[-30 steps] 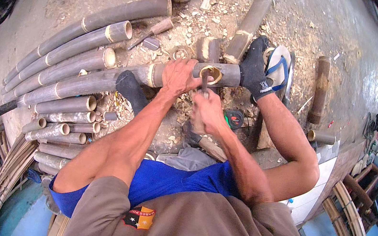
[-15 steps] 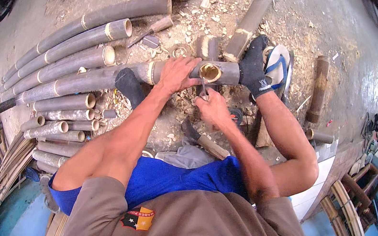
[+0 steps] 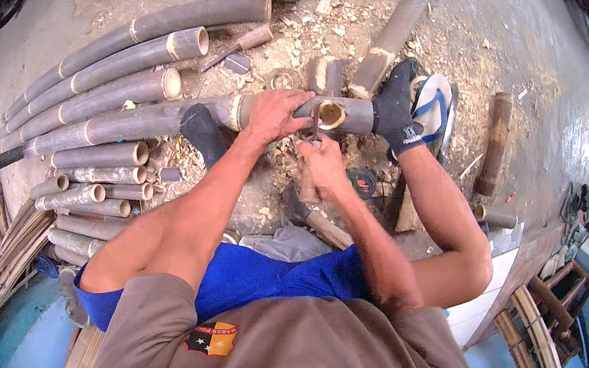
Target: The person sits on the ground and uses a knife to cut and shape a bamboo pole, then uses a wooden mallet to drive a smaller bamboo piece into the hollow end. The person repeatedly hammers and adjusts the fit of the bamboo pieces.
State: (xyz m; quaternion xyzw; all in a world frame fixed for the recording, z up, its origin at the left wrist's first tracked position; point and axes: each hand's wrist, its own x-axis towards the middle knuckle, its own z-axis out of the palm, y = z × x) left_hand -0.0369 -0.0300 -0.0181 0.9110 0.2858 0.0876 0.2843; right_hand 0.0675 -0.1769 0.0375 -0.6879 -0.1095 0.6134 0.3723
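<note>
Fingers of the left hand [image 3: 272, 115] lie close together over the far side of a long bamboo pole [image 3: 357, 116], its thumb set apart on the near side, so the hand grips the pole from above. The right hand [image 3: 323, 168] is curled in a fist around the handle of a narrow blade [image 3: 316, 122], which stands at the left edge of a round hole [image 3: 332, 116] in the pole's upper wall. That pole lies across the floor before the person, one dark sock [image 3: 203, 135] resting over it and another sock [image 3: 396, 104] at its right end. The hole is already open, with a pale, freshly cut rim; with the blade at its edge, trimming seems unfinished, though how much remains I cannot tell. Other long poles [image 3: 206, 9] at the left show no such side hole. Wood chips [image 3: 324, 7] litter the floor, and a tape measure [image 3: 363, 183] sits near the right hand.
</note>
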